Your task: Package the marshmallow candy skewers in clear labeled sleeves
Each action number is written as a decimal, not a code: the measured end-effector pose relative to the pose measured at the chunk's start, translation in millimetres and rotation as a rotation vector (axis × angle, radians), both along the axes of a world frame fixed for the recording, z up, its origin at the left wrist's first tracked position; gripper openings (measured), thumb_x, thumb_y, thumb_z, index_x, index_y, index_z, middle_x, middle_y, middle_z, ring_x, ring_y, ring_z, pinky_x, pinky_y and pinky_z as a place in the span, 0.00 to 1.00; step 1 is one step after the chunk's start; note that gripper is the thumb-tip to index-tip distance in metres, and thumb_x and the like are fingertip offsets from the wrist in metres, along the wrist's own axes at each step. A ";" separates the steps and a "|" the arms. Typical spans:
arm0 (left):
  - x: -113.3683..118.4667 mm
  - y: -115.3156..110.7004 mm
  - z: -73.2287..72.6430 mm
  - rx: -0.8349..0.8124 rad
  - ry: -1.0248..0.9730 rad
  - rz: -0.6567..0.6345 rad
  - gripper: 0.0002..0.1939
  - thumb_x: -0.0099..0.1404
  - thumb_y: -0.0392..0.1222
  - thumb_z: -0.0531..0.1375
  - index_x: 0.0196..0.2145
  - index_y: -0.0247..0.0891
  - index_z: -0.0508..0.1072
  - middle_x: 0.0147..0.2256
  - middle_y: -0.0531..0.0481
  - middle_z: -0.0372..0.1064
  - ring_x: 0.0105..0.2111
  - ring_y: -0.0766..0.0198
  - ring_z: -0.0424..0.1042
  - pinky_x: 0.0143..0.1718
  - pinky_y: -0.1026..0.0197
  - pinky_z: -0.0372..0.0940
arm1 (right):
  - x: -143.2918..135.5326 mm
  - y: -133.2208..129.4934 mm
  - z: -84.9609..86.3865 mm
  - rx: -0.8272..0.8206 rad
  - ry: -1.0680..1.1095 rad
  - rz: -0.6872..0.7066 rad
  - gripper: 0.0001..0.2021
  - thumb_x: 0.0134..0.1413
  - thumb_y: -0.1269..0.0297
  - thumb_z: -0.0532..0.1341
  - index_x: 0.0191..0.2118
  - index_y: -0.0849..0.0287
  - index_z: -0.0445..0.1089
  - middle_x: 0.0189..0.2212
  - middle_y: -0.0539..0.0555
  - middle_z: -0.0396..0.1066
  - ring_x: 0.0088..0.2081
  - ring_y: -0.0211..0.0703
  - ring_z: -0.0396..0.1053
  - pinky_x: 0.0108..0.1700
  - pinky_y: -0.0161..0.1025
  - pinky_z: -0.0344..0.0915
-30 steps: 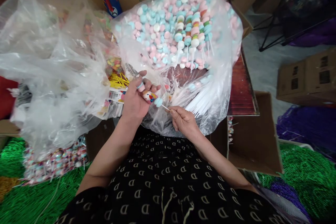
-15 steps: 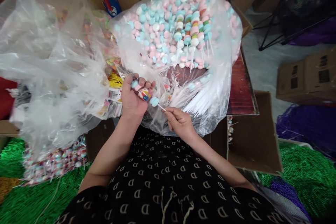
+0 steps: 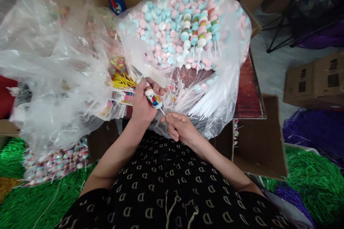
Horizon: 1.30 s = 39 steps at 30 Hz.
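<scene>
My left hand (image 3: 143,107) is wrapped round a small printed candy bag (image 3: 153,99), with a skewer of pastel candies inside. White stick (image 3: 163,112) juts from the bag's lower end, and my right hand (image 3: 181,127) pinches its tip between thumb and fingers. Behind my hands, a large clear bag (image 3: 231,78) holds loose pink, blue and white candies (image 3: 161,35). Several finished candy skewers (image 3: 201,30) lie on top of them. A bundle of white sticks (image 3: 206,105) is just right of my right hand. Yellow twist ties (image 3: 122,80) lie left of my left hand.
Crumpled clear plastic (image 3: 53,64) covers the left side. Flat printed bags (image 3: 118,111) lie beside the ties. Packed candy skewers (image 3: 59,162) sit low at left. An open carton (image 3: 260,143) stands below the red table edge (image 3: 249,93), near green shredded filler (image 3: 317,182).
The blue candies at the skewer's lower end, outside the printed bag before, are now up at its opening. My right hand has come closer to my left, pushing the stick up-left.
</scene>
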<state>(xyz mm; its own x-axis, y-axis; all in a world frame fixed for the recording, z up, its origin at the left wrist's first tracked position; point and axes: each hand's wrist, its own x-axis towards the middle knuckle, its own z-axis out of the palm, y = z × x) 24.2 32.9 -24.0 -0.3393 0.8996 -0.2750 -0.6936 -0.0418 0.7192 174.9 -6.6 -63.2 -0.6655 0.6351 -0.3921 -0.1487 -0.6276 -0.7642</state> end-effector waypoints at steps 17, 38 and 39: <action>3.9 -4.8 -4.7 0.018 0.082 -0.007 0.14 0.64 0.48 0.69 0.29 0.43 0.69 0.24 0.56 0.66 0.26 0.66 0.71 0.32 0.62 0.70 | 7.1 8.5 -11.0 0.789 -0.481 -0.233 0.14 0.67 0.53 0.58 0.45 0.54 0.78 0.22 0.49 0.72 0.24 0.40 0.69 0.32 0.39 0.67; -2.2 -19.3 -16.7 0.069 0.103 -0.401 0.25 0.57 0.40 0.72 0.52 0.43 0.73 0.41 0.47 0.78 0.45 0.55 0.80 0.33 0.63 0.69 | -1.9 14.6 2.4 0.152 -0.047 -0.179 0.23 0.57 0.39 0.66 0.37 0.57 0.72 0.11 0.38 0.58 0.12 0.30 0.52 0.16 0.31 0.50; -6.0 -17.3 -14.1 0.084 0.101 -0.376 0.27 0.56 0.43 0.72 0.52 0.44 0.72 0.43 0.47 0.78 0.47 0.54 0.79 0.38 0.60 0.72 | -0.3 15.0 2.1 0.144 -0.030 -0.163 0.22 0.57 0.40 0.67 0.38 0.57 0.73 0.11 0.38 0.58 0.12 0.30 0.53 0.17 0.31 0.50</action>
<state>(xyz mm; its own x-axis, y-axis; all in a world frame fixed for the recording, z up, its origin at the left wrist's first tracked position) 18.2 15.6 -38.1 -0.0038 0.9842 -0.1771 -0.5980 0.1397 0.7892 174.6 8.4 -61.1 -0.5384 0.7844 -0.3079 -0.2151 -0.4812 -0.8498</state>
